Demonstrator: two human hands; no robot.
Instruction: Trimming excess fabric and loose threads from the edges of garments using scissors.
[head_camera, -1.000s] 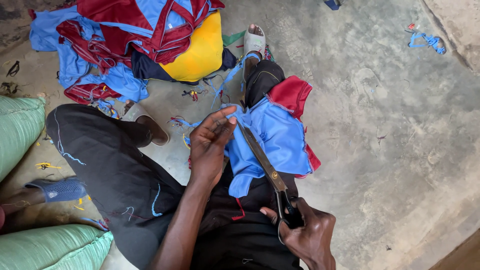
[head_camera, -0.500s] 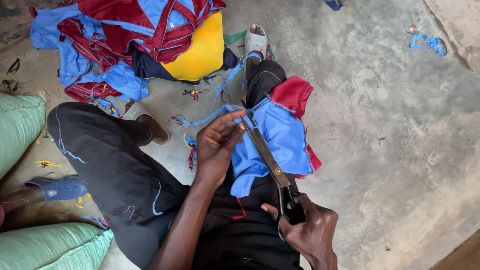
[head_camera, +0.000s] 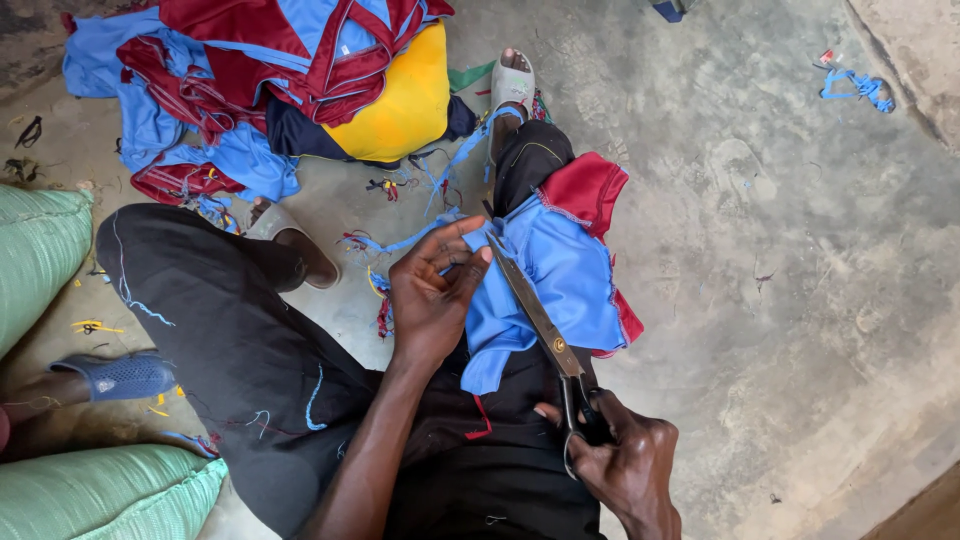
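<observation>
The blue cloth (head_camera: 560, 275), edged in red, is lying rumpled across the person's right knee, with the left hand (head_camera: 432, 300) pinching its upper left edge between closed fingers and the right hand (head_camera: 625, 462) clamping round the dark handles of the scissors (head_camera: 545, 325). The person is sitting on a grey concrete floor (head_camera: 780, 250) scattered with thread scraps, a heap of red, blue and yellow garments (head_camera: 290, 80) lying ahead and green sacks (head_camera: 40, 260) sitting at left. The scissors' long axis is running diagonally, blades pointing up-left across the cloth.
</observation>
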